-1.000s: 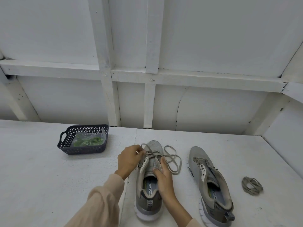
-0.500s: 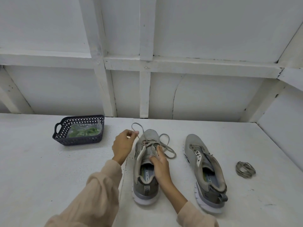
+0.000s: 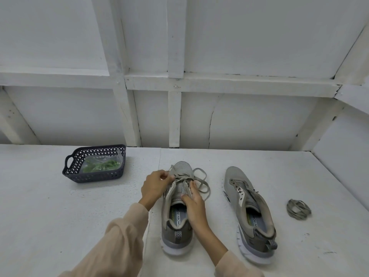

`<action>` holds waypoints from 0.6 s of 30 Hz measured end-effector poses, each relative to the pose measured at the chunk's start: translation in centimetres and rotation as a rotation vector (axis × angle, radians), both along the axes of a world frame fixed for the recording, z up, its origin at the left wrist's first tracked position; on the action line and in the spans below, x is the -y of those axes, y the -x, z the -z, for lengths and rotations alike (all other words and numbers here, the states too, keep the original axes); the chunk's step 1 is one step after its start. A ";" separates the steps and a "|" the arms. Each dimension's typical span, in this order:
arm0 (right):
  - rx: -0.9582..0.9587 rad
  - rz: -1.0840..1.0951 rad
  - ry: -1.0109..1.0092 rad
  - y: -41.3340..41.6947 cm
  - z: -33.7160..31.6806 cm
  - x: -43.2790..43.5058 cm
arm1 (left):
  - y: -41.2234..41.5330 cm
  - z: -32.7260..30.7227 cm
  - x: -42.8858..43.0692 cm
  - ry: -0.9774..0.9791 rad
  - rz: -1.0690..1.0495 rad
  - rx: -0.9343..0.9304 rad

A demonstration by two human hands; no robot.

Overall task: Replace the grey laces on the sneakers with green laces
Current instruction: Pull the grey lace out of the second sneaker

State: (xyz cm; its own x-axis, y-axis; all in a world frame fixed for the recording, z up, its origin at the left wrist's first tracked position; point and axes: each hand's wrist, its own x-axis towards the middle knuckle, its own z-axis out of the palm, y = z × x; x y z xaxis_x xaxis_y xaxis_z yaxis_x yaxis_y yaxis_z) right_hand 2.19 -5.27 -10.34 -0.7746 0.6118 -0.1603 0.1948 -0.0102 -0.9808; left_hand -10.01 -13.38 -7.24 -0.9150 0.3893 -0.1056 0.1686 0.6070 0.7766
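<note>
Two grey sneakers stand on the white table. On the left sneaker [image 3: 176,226], a loosened grey lace [image 3: 201,181] still runs through the front eyelets and loops out to the right. My left hand [image 3: 154,185] pinches that lace at the sneaker's left front. My right hand [image 3: 192,202] grips the tongue and the right eyelet flap. The right sneaker [image 3: 249,212] has no lace in it. A removed grey lace [image 3: 298,209] lies coiled to its right. Green laces in a clear bag [image 3: 100,165] sit in a dark basket [image 3: 93,177] at the left.
A white panelled wall rises right behind the table [image 3: 40,206]. Another white wall closes off the table's right side. The basket stands about a hand's width left of my left hand.
My left hand has come back down to the sneaker's front eyelets after pulling a loop of lace up and left. The camera has tilted, so everything sits slightly differently in view.
</note>
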 end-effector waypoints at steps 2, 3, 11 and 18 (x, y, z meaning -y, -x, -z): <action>-0.002 -0.005 -0.005 -0.1 0.0 0.0 | -0.2 -0.7 -0.2 -0.143 -0.174 -0.088; -0.006 -0.004 -0.010 -0.1 0.0 0.0 | -0.2 -1.0 -0.1 -0.219 -0.239 -0.103; -0.010 0.005 -0.008 0.0 0.0 0.1 | -0.2 -0.2 0.0 -0.192 -0.131 -0.048; 0.000 0.011 -0.006 -0.1 -0.2 0.2 | 0.4 0.2 0.1 -0.075 0.075 0.117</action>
